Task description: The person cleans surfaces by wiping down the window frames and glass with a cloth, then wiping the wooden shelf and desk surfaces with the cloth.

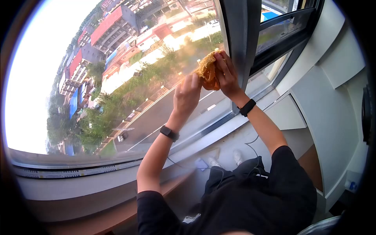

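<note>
A crumpled yellow-orange cloth (pixel 209 71) is bunched up between my hands, in front of the large window pane (pixel 156 78) near its dark frame. My right hand (pixel 228 76) grips the cloth's right side, with fingers curled over its upper edge. On the other side, my left hand (pixel 187 94) has its bent fingers against the cloth's left edge; some fingertips are hidden. Whether the cloth touches the glass, I cannot tell. A dark watch (pixel 169 133) is on my left wrist and a black band (pixel 247 107) on my right.
A dark upright window frame (pixel 239 43) stands just right of my hands, with another window section beyond it. Below runs the sill (pixel 211 138). White cabinet panels (pixel 329 117) are at the right. A thin cable (pixel 252 145) hangs near my legs. Outside are a road and buildings.
</note>
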